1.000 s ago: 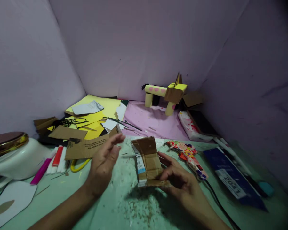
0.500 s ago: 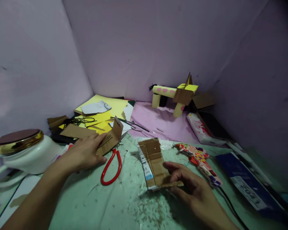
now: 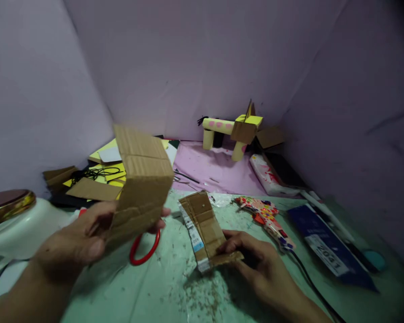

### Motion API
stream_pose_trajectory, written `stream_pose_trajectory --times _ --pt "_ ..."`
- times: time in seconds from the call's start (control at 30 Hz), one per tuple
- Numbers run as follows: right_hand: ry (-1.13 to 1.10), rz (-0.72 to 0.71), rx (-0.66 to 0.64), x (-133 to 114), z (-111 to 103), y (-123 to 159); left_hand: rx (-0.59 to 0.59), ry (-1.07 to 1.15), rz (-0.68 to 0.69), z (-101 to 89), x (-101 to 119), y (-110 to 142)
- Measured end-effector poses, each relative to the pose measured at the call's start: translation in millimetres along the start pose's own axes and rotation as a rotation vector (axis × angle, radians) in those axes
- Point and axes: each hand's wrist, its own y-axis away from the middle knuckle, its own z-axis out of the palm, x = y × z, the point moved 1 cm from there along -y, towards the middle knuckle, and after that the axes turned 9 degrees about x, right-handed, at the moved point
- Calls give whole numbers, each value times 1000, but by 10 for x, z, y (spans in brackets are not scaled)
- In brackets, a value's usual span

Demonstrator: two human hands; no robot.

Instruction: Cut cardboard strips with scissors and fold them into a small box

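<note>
My left hand (image 3: 84,240) grips a bent brown cardboard piece (image 3: 143,179), raised off the table; its fingertips show past the far edge. Behind and below this piece, a red looped handle (image 3: 144,253) lies on the table, partly hidden. My right hand (image 3: 252,258) pinches the lower right corner of a smaller folded cardboard piece (image 3: 205,224), which has a white and blue printed strip along its left side. A glue gun (image 3: 265,217) with a flowered pattern and a black cord lies to the right of that hand.
At the back stands a yellow paper-tube animal (image 3: 222,125) with pink spots. Yellow paper, cardboard scraps (image 3: 94,188) and black string (image 3: 94,173) lie at the left, near a white pot (image 3: 43,224). On the right are a blue packet (image 3: 330,246) and a dark flat object (image 3: 283,170).
My left hand has picked up the bent cardboard from the table and turned it upright. My right hand keeps hold of the smaller piece. The view has shifted slightly to the right.
</note>
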Motion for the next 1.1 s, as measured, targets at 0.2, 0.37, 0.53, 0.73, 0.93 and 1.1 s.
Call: stream_pose_trajectory --times 0.2,0.37,0.53,0.73,0.93,1.1 --pt "105 -87 -16 -22 -29 -1 -200 256 -313 256 -496 -210" --pt "143 -175 -69 -2 -61 -2 -222 297 -359 270 -634 -334" --pt "157 -245 -60 -19 -56 -13 -117 50 -415 349 -691 -455" --pt "189 -276 -24 -9 -43 -22 287 -851 24 408 -732 -478" --pt "173 -287 -6 4 -40 -9 248 -1554 397 676 -673 -273" --pt "149 -323 3 -19 -88 -7 181 -1657 216 748 -663 -237"
